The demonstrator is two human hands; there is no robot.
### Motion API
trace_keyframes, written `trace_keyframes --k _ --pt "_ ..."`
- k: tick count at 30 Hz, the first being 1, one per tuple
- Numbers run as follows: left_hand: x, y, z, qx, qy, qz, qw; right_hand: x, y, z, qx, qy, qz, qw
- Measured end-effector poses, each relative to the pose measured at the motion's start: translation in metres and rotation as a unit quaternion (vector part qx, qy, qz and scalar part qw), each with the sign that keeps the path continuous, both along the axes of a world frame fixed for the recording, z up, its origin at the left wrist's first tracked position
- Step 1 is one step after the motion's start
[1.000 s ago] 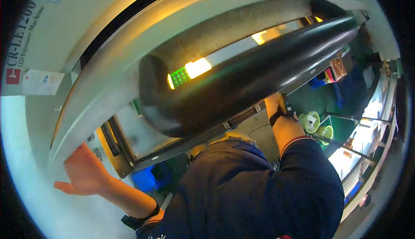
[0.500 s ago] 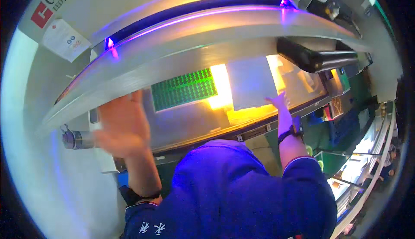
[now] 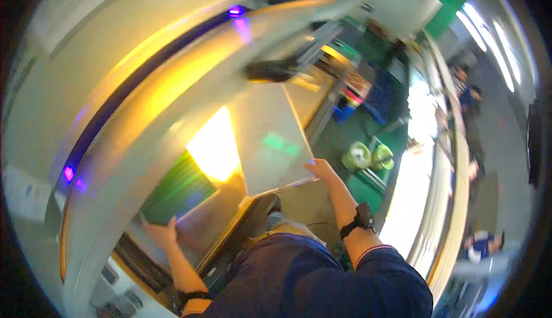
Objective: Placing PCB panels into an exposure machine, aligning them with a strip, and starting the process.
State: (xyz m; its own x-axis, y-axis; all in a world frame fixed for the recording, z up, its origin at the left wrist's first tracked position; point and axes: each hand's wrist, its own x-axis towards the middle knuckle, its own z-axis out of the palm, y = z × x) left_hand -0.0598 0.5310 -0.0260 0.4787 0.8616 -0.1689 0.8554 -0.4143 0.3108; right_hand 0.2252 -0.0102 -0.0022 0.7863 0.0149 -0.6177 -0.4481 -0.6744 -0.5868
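My right hand [image 3: 320, 169] is closed on the near right edge of a pale grey flat panel [image 3: 267, 137], which is tilted up off the work surface. A green reflection lies across that panel. My left hand [image 3: 163, 235] is at the near edge of a green panel [image 3: 178, 188], its thumb apart from its fingers and nothing visible in it. Motion blur hides whether its fingertips touch the green panel. Bright white-yellow light [image 3: 215, 145] shows between the two panels.
A long curved machine cover [image 3: 149, 111] with violet lights arches over the far side. A black cylindrical handle [image 3: 269, 71] juts from it. To the right are green rolls [image 3: 357, 156], a brightly lit bench [image 3: 411, 186] and other people [image 3: 468, 91] farther off.
The view has swung to the right. My right hand has lifted the grey panel and drawn it nearer. My left hand has come down from mid-air to beside the green panel.
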Motion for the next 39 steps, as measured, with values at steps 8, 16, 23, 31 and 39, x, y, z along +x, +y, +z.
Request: trace_keyframes --k 8,16,23,31,39 --pt "0.020 0.048 0.030 -0.120 -0.005 0.018 0.993 -0.211 -0.165 0.056 0.214 -0.174 -0.329 0.903" --pt "0.081 -0.155 0.104 -0.141 -0.261 -0.094 0.950 -0.311 -0.277 0.059 0.127 -0.282 -0.626 0.716" --pt "0.098 -0.366 0.135 -0.319 -0.284 -0.192 0.884 -0.268 -0.458 0.023 0.232 -0.312 -0.661 0.641" --pt "0.121 -0.546 0.142 -0.534 -0.190 -0.339 0.751 -0.278 -0.495 0.022 0.512 -0.313 -0.629 0.494" --pt "0.137 -0.698 0.145 -0.570 0.036 -0.659 0.489 -0.490 -0.336 0.049 0.104 -0.295 -0.653 0.689"
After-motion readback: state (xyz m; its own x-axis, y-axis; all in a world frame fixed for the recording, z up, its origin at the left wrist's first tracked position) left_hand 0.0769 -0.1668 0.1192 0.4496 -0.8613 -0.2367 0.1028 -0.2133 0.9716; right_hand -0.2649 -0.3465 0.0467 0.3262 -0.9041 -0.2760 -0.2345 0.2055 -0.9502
